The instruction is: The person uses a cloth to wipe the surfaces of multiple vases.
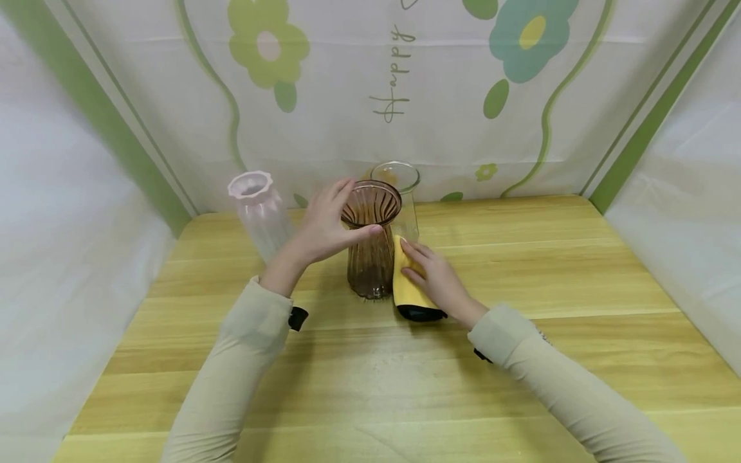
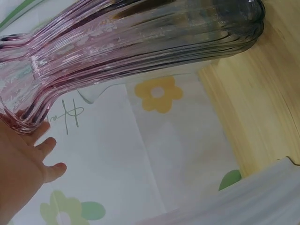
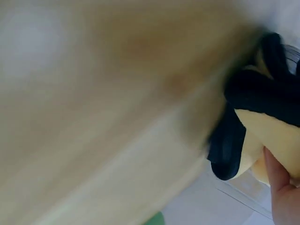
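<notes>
Both beige long sleeves (image 1: 237,373) end in wide pale cuffs (image 1: 258,314), with a small black piece (image 1: 298,318) beside each.

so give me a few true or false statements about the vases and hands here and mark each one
1. The right hand holds a yellow cloth. True.
2. The cloth has no black on it. False: it has black trim.
3. A clear vase stands behind the brown vase. True.
4. The brown vase is upside down. False: its mouth faces up.
5. The left hand is at the brown vase's rim. True.
6. Only two vases are in view. False: a pink vase makes three.
</notes>
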The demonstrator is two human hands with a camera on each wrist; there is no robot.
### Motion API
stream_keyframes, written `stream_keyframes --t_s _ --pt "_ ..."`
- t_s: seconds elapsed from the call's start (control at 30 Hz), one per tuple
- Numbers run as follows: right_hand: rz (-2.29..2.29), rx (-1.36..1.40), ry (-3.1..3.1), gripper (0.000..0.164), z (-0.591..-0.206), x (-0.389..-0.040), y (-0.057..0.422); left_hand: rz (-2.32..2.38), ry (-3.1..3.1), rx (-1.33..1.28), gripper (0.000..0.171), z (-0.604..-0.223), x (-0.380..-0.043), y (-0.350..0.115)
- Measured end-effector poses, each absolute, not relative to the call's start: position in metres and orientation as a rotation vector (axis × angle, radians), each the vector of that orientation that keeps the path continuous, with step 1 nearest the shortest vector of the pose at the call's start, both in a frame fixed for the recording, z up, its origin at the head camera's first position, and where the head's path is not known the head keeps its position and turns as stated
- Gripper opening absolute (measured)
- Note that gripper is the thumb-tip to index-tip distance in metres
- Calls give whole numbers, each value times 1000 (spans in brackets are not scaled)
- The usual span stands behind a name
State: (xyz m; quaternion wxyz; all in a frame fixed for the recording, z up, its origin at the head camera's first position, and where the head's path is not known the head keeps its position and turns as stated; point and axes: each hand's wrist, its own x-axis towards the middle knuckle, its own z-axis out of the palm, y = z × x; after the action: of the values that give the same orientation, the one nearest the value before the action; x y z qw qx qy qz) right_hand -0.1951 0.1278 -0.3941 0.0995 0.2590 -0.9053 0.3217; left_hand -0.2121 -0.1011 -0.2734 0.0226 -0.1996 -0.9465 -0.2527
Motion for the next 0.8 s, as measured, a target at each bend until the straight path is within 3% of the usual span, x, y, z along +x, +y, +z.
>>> stream_keyframes --t_s 0.33,0.6,0.8 --pt "999 753 -2645 56 -389 -195 126 -761 -2956 -549 97 -267 -211 -98" --pt "1133 740 -2445 54 -360 -192 117 -755 -3007 -649 97 -262 -213 -101" --pt "1138 747 -2465 54 -359 -192 117 -764 -2990 -675 97 -264 -214 -101"
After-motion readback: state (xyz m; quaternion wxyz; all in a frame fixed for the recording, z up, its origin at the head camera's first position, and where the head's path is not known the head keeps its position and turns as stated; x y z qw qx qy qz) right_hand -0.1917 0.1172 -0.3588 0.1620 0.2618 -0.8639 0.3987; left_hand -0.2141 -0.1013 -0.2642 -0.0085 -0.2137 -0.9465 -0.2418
